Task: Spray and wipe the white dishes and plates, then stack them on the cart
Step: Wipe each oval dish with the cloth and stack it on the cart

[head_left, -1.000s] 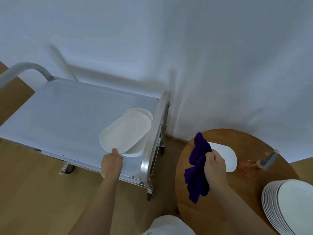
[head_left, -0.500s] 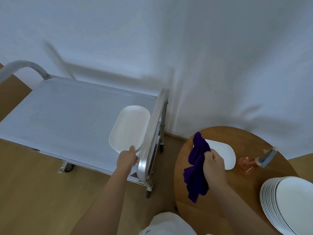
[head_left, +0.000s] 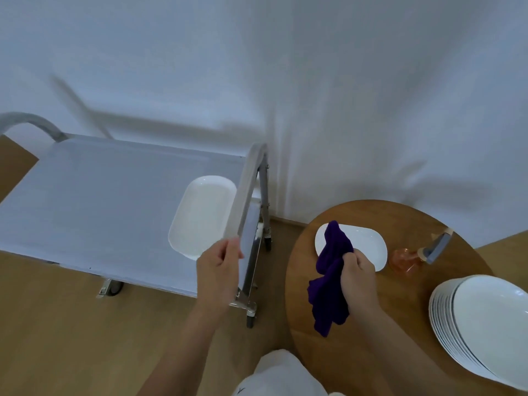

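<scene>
Left hand (head_left: 220,270) hovers loosely curled, empty, beside the cart (head_left: 114,201); right hand (head_left: 355,271) clutches purple cloth (head_left: 328,284).

white oval dish (head_left: 201,215) flat on cart (head_left: 85,201)

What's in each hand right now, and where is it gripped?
Right hand grips the purple cloth around its bunched middle. Left hand holds nothing, hanging loosely curled near the cart.

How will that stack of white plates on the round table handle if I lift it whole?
The stack of plates holds many plates, so it is probably heavy. Glossy rims suggest a slippery grip. It sits near the table edge and looks breakable; lifting a few at once seems safer.
</scene>
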Available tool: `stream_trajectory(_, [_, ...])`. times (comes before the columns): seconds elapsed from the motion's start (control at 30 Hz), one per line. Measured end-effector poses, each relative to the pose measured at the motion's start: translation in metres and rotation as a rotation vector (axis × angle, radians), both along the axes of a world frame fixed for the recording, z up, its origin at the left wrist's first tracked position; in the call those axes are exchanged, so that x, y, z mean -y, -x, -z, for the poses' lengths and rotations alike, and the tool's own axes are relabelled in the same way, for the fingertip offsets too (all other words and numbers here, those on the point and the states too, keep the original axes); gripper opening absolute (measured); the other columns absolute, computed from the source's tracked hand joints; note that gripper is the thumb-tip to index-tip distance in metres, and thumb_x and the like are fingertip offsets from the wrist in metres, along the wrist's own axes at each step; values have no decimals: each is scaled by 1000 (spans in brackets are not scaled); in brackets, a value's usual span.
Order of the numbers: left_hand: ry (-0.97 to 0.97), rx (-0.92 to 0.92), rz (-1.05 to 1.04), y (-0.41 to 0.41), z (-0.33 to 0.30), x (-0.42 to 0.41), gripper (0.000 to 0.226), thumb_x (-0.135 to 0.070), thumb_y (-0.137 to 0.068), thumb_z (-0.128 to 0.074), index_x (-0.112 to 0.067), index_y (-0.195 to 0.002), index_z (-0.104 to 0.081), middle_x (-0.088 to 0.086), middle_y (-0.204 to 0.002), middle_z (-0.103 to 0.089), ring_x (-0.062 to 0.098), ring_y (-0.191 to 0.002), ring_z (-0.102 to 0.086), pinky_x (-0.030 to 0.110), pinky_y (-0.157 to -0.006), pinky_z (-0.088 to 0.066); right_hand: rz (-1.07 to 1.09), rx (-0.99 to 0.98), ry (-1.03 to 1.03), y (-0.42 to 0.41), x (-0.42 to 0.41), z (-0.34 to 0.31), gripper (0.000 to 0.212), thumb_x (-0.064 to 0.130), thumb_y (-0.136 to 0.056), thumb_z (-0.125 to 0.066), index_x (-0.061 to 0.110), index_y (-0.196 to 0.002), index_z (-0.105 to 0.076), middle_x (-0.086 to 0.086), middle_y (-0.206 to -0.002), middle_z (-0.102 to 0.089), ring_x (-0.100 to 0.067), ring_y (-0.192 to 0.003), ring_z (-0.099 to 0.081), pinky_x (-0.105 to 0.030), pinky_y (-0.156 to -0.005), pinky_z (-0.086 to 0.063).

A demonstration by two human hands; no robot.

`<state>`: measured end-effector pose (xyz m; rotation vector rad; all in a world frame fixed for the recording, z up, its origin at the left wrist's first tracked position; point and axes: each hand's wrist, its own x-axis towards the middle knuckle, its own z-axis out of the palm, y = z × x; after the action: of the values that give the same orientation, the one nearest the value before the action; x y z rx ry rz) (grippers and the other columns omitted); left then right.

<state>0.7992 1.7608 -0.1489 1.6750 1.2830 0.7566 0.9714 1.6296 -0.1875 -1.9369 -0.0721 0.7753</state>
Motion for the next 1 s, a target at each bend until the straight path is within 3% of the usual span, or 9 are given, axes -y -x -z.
stream_trajectory(0.07, [121,-34,208,-26,13,19,32,-28,-96,-48,-18,-67,-55,-9,-49,-48,1,-48,-47,10,-49,-38,44,-14,18,-5,11,6,21,12,-92,-39,16,-75,-50,-3,-62,-52,-16,-57,-50,-26,-51,-38])
stream_trajectory(0.17, [243,-298,461,-69,58,40,23,-35,-96,-50,-24,-77,-55,-3,-70,-60,4,-64,-56,14,-60,-44,128,-40,49,-16,30,19,23,11,-91,-38,16,-71,-49,-2,-59,-50,-15,-55,-47,-27,-51,-36])
stream_trajectory(0.27, [347,-506,567,-108,112,48,23,-40,-96,-50,-20,-95,-61,-1,-92,-66,7,-79,-60,17,-70,-45,217,-83,70,-32,53,38,23,11,-90,-38,17,-69,-46,0,-57,-46,-13,-52,-44,-28,-51,-35])
stream_trajectory(0.37, [432,-602,570,-141,159,44,34,-39,-96,-50,-12,-114,-60,5,-112,-64,18,-99,-59,25,-81,-44,294,-100,125,-49,72,60,24,13,-90,-38,18,-68,-44,2,-57,-44,-14,-53,-42,-29,-53,-34])
stream_trajectory(0.5, [641,-579,414,-182,206,35,44,-39,-96,-51,-11,-130,-50,10,-129,-55,28,-115,-53,31,-84,-41,373,-101,149,-60,87,87,25,15,-91,-39,20,-68,-46,3,-56,-46,-14,-55,-44,-29,-54,-36])
stream_trajectory(0.63, [798,-408,178,-213,230,33,44,-35,-97,-52,-13,-134,-44,9,-132,-52,30,-118,-51,38,-89,-45,408,-118,167,-61,92,105,25,15,-90,-40,20,-66,-46,6,-53,-45,-10,-51,-43,-27,-50,-35])
stream_trajectory(0.77, [761,-412,197,-223,237,28,36,-23,-99,-47,-12,-133,-45,10,-131,-53,24,-108,-53,34,-85,-48,426,-160,157,-60,93,110,25,15,-92,-40,19,-68,-47,4,-54,-44,-11,-51,-42,-27,-51,-34])
stream_trajectory(0.87, [845,-323,197,-219,233,26,35,-17,-102,-42,-11,-135,-44,8,-135,-51,26,-117,-51,34,-87,-50,424,-159,145,-61,92,105,25,14,-92,-39,19,-69,-47,4,-55,-44,-10,-51,-42,-25,-49,-34])
stream_trajectory(1.0, [884,-241,136,-208,224,27,36,-24,-103,-37,-14,-137,-42,7,-129,-52,21,-104,-50,36,-86,-49,417,-138,150,-65,92,97,26,14,-93,-39,19,-69,-46,3,-57,-43,-10,-51,-42,-23,-49,-33])
